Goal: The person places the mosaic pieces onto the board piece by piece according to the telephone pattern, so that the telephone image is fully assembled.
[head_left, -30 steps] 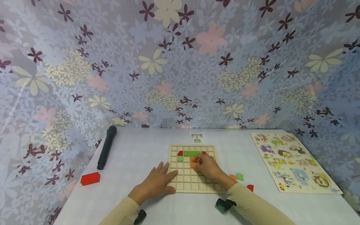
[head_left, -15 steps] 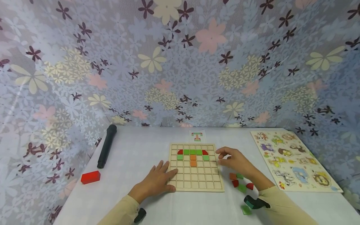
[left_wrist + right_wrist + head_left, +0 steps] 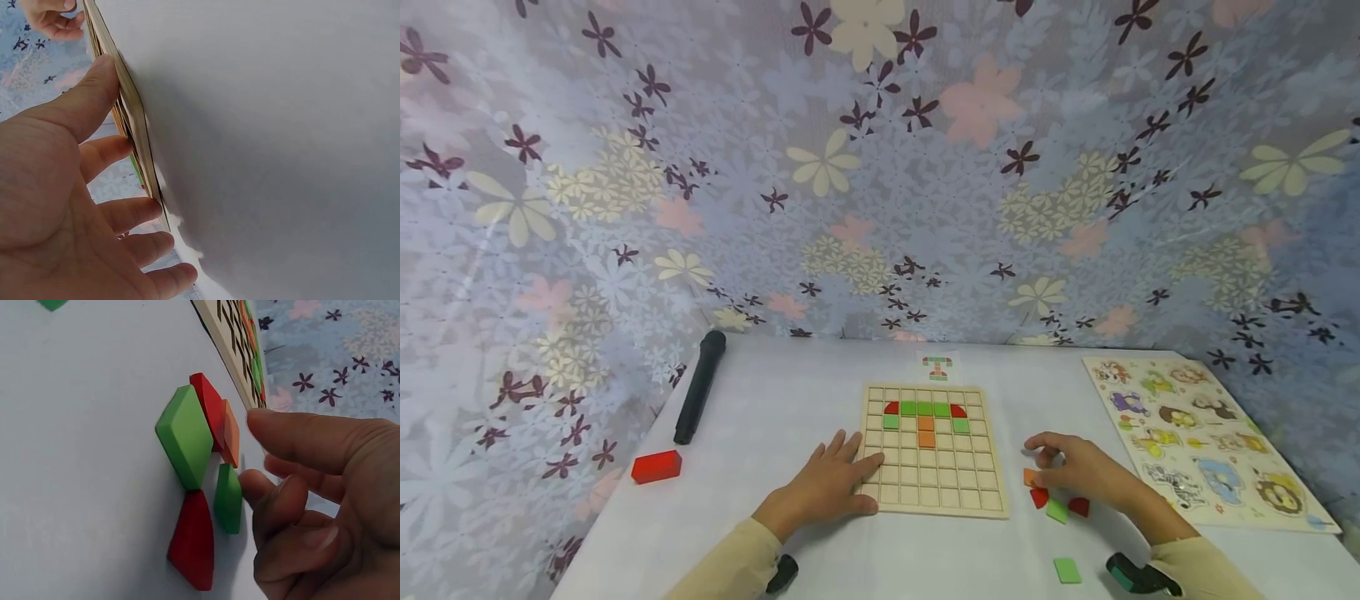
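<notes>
Several splayed left fingers [image 3: 105, 156] on grid board [image 3: 951, 475], right fingers [image 3: 306, 439] loosely bent near tiles [image 3: 187, 434]

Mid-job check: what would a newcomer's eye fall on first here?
Probably the flowered backdrop, filling the upper half of the head view. Next, the wooden grid board below it, its coloured tiles making a rough T, with the left hand at its left edge. Then the right hand, by the loose tiles right of the board.
</notes>
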Demonstrator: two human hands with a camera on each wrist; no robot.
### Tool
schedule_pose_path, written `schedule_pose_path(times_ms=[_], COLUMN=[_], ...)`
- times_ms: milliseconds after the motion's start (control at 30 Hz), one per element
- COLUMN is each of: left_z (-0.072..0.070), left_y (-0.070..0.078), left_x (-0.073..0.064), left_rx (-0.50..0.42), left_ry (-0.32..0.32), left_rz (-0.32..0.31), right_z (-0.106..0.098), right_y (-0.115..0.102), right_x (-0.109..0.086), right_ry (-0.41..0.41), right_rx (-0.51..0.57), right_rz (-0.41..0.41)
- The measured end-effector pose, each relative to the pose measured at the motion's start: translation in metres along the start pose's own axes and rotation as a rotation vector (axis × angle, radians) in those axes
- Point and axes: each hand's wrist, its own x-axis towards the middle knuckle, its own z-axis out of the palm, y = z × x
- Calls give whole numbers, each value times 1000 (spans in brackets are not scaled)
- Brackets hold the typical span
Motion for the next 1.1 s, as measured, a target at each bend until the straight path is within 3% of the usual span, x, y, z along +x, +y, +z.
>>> schedule_pose_path(times_ms=[233, 500, 767, 933, 1100], left_z=[0, 2, 3, 3, 2], left_y=[5, 2, 2, 3, 4], left_x=[-1, 1, 1, 1, 1], left_rx=[0, 4, 0, 15, 25], left_ry=[3, -9, -2, 11, 12], left_rz=[-1, -9, 2, 14, 15], right_z=[6, 11, 18, 18, 13], right_y=[4, -2, 0, 1, 3], right_x=[-2, -4, -5, -5, 1], right_ry=[27, 4, -10, 8, 47], right_rx=[-123, -114, -108, -41, 142], right_rz=[15, -4, -116, -61, 9])
